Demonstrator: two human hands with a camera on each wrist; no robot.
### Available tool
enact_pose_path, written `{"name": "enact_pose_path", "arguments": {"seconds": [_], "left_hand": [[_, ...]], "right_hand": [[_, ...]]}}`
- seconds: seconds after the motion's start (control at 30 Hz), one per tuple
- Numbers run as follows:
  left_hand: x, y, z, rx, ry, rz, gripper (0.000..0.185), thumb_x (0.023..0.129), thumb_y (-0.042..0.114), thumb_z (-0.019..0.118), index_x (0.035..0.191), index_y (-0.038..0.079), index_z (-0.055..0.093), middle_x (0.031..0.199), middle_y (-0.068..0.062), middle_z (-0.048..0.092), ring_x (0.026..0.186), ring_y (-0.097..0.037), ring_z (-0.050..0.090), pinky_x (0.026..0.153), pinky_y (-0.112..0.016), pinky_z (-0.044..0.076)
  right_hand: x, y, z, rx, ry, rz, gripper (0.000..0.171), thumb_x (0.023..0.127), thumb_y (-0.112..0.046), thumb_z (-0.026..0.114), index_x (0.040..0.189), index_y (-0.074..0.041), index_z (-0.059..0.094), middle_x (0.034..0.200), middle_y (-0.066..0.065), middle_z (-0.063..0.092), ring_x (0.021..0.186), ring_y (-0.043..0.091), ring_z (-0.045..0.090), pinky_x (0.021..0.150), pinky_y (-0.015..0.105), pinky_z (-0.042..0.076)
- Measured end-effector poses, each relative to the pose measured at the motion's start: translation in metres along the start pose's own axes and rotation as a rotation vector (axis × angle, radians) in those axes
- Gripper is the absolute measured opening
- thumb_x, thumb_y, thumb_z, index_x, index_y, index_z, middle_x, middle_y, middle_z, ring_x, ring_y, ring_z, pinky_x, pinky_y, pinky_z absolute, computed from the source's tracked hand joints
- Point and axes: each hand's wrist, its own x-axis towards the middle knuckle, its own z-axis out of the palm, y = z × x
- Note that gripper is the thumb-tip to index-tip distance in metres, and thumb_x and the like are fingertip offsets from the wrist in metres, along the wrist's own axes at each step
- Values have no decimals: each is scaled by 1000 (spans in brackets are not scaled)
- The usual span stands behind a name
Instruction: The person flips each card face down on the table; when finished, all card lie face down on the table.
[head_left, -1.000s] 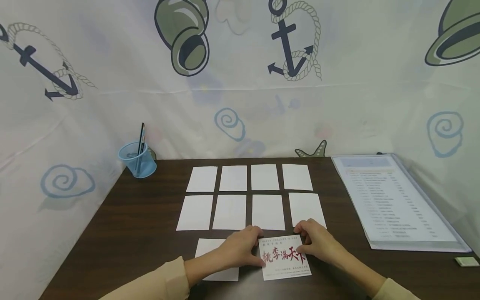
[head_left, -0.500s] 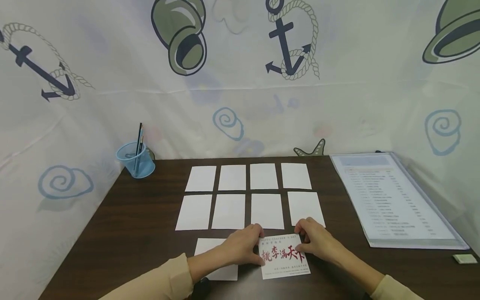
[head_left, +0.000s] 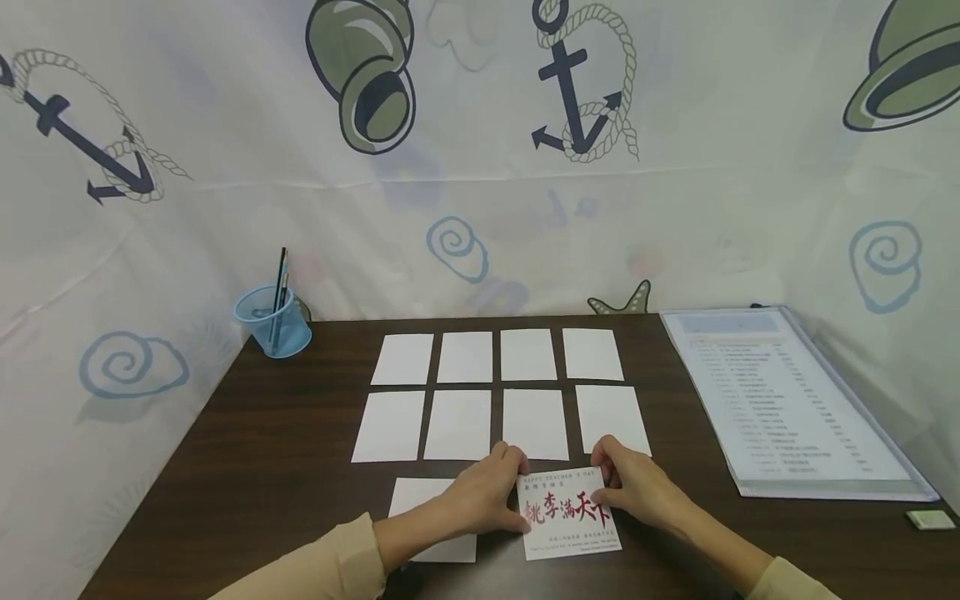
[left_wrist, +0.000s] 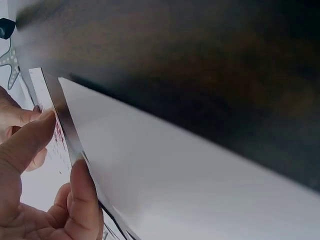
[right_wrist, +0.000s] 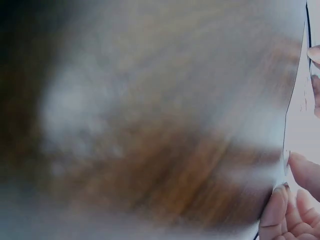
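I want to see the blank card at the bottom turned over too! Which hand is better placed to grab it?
Probably the left hand. It holds the left edge of the printed card and already lies over the blank card beside it. The right hand sits on the printed card's far side, so it would have to cross over.

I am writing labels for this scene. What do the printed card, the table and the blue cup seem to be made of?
Printed card: probably thin matte card stock; it lies flat between both hands. Table: dark wood or wood-look laminate, with faint grain. Blue cup: seemingly translucent plastic; the pencils show through its wall.
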Motion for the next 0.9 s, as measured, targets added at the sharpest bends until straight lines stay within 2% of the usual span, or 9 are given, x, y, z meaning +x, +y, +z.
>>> {"name": "enact_pose_path", "arguments": {"seconds": [0.13,0.23,0.33,0.47,0.67,0.77,0.9], "left_hand": [[0,-1,0,-21,18,3,61,62,30,87,105,10,49,93,3,42,69,-6,40,57,-17,38],[0,-3,0,-80,18,3,57,64,27,86,104,10,49,89,4,44,67,-4,41,56,-17,39],[1,-8,0,-216,21,23,49,69,18,83,103,9,49,82,6,52,63,0,46,54,-15,41],[5,-16,-1,-440,64,39,39,75,7,77,104,9,51,76,4,56,61,0,49,51,-16,42],[10,-20,-7,-850,87,-58,29,84,5,68,111,7,57,82,-3,59,66,-8,60,55,-25,53],[13,-21,-12,-952,110,-98,28,85,4,65,112,3,58,84,-7,60,67,-12,61,57,-28,54],[17,-21,-20,-946,203,-132,25,85,1,64,108,2,57,85,-8,57,67,-12,59,57,-28,54]], "right_hand": [[0,1,1,67,16,-1,33,73,1,74,96,-6,50,74,-2,47,60,2,42,51,19,38],[1,2,2,144,21,0,28,76,2,71,96,-4,52,75,-1,47,60,2,42,49,19,39],[1,4,1,263,3,16,24,79,3,69,96,-1,52,75,2,47,60,3,45,49,20,44],[1,4,-1,450,-33,88,22,82,2,65,98,3,50,77,5,47,60,6,49,53,23,51],[6,2,-5,606,-2,205,29,85,-4,66,105,6,48,82,7,48,66,11,55,61,27,54],[10,-3,-4,626,113,251,34,85,-4,67,112,6,49,86,9,51,70,12,56,64,26,54],[15,-18,3,525,374,203,31,82,0,69,109,4,55,85,8,53,71,8,53,64,19,50]]}}
